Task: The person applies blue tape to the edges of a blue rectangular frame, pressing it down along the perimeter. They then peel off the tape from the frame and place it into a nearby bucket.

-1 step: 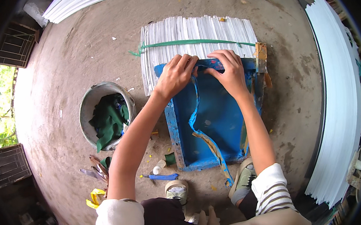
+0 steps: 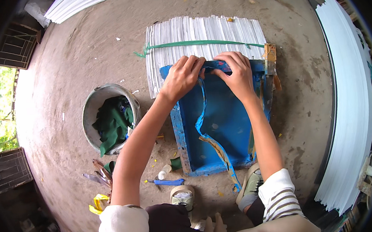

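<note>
Item 1: blue wooden frame (image 2: 221,126), which I logged lying flat on the concrete floor (image 2: 82,58), its far edge overlapping a bundle of white corrugated strips (image 2: 201,33) tied with a green band (image 2: 198,42).

Item 2: left hand (image 2: 182,77), at the frame's far edge, grip closed on a strip of blue tape (image 2: 201,115) peeling off the frame.

Item 3: right hand (image 2: 234,71), just beside the left at the same far edge, fingers curled down and pinching the same tape end. The loose tape trailed across the frame toward its near edge.

Item 4: metal bucket (image 2: 92,118), left of the frame, holding green cloth (image 2: 113,123).

Item 5: blue-handled tool (image 2: 167,182) and small white bottle (image 2: 164,172), near the frame's near-left corner.

Item 6: stacked white sheets (image 2: 349,104), well right of the frame.
</note>
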### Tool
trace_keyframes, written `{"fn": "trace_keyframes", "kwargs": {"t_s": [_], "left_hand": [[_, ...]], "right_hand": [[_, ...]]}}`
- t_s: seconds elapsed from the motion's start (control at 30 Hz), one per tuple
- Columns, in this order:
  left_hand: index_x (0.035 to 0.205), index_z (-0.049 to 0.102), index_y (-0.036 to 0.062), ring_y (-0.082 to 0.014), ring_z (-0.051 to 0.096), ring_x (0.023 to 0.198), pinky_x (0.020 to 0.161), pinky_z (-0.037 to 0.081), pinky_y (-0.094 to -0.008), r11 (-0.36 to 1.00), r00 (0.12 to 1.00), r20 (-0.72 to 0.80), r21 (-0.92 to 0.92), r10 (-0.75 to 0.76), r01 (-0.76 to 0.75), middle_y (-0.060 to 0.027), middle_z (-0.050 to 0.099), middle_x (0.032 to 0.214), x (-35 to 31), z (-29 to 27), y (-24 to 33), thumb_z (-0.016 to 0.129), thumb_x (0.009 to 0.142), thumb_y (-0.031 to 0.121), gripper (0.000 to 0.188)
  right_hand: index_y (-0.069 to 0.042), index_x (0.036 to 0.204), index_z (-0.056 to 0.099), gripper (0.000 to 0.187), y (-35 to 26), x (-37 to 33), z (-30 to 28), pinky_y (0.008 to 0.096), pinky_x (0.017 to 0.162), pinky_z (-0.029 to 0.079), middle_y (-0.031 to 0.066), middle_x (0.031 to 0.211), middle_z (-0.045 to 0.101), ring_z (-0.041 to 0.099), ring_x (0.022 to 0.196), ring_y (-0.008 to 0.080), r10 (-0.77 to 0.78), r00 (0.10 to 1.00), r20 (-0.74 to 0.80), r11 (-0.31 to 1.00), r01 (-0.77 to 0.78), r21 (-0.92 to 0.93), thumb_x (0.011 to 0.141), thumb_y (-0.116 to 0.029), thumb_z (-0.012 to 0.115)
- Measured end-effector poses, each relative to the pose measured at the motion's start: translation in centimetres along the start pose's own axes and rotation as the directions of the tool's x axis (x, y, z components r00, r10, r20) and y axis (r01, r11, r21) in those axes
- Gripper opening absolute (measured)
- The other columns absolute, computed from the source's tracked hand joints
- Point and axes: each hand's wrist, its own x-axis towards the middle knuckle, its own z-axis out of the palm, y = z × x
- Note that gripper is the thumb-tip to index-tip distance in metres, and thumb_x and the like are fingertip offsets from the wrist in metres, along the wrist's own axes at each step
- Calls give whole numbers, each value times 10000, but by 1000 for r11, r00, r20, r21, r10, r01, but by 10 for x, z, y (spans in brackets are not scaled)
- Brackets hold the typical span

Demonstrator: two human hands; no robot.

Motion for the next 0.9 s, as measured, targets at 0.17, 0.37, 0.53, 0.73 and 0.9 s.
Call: {"fn": "trace_keyframes", "kwargs": {"t_s": [0.17,0.37,0.53,0.73,0.9], "left_hand": [[1056,595,34,-234,612,791,680,530,-337,998,999,22,-34,-45,46,-85,594,886,2,-1,1,675,759,82,311],[1086,569,30,-202,544,772,704,508,-309,1000,999,29,0,-27,27,-60,527,887,0,3,-1,680,747,202,396],[1156,543,28,-245,551,896,826,486,-348,997,993,98,-15,-71,73,-85,543,978,3,1,7,684,729,161,469],[1190,528,44,-266,571,941,835,486,-370,995,998,34,-82,-44,47,-93,585,1034,9,6,9,683,755,115,467],[1124,568,66,-216,587,809,719,507,-324,997,999,27,-61,-48,49,-50,604,923,7,10,5,659,808,181,348]], "right_hand": [[-69,1022,634,253,-12,-7,21,413,900,393,47,1008,619,573,977,225,-43,984,-174,986,14,-165,773,-84,678],[-78,992,651,238,2,-7,32,389,858,394,12,928,629,586,895,192,-191,954,-231,953,124,-277,758,-94,689],[-76,964,666,205,8,-4,29,365,807,399,4,898,641,592,851,186,-231,945,-231,946,163,-281,761,-92,691],[-84,965,661,228,15,-1,25,369,799,424,-5,902,636,579,830,189,-232,956,-182,957,191,-220,745,-120,708],[-67,1000,635,270,19,0,-1,385,849,435,38,969,648,589,938,245,49,999,-20,978,-44,206,751,-130,718]]}}
